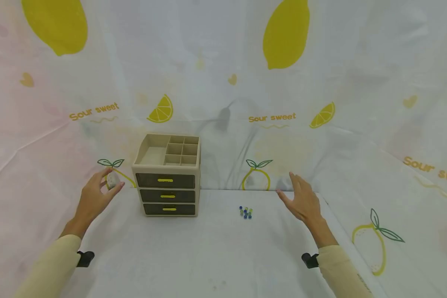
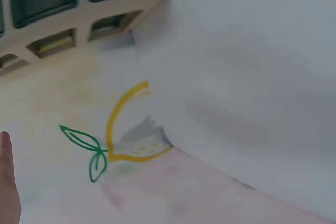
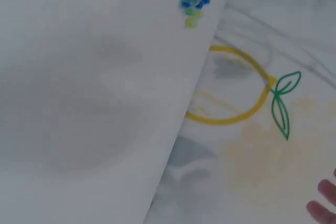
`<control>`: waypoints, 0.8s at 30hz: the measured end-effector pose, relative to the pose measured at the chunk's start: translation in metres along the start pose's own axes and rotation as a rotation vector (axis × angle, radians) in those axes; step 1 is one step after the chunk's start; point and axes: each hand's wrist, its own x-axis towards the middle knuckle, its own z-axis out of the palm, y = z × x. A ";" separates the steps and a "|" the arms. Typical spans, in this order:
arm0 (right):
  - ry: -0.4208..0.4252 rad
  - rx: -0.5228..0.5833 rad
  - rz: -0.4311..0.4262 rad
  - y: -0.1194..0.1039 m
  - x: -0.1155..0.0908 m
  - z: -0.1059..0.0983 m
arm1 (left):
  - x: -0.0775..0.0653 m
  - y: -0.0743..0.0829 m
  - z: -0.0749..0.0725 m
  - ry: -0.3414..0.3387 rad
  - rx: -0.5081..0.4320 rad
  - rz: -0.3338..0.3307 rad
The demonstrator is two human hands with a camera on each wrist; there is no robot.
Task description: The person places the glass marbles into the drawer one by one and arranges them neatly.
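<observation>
A beige desktop drawer organizer stands at the back left of the table, with three dark drawers, yellow handles and a divided top tray. All three drawers look closed. To its left my left hand hovers, thumb and fingers spread apart, holding nothing. Several small glass marbles, blue and yellow-green, lie in a cluster right of the organizer; the right wrist view shows these marbles near the table's back edge. Farther right, my right hand is raised above the table, fingers extended and nothing in it.
The white table meets a hanging cloth printed with lemons at the back. That cloth continues along both sides. A black strap piece is on each wrist, and the right table edge runs beside my right arm.
</observation>
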 end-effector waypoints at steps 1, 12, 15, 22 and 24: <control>0.048 0.065 -0.011 -0.003 0.001 0.001 | 0.003 0.006 -0.001 0.034 -0.067 -0.030; 0.144 0.580 0.058 -0.069 0.016 0.038 | 0.040 0.039 0.005 0.022 -0.733 -0.041; 0.091 0.627 0.086 -0.082 0.013 0.055 | 0.039 0.047 0.010 -0.005 -0.782 -0.033; 0.015 0.647 0.119 -0.096 0.007 0.082 | 0.039 0.072 0.015 -0.047 -0.731 -0.046; -0.016 0.657 0.121 -0.100 0.007 0.088 | 0.040 0.072 0.015 -0.039 -0.714 -0.046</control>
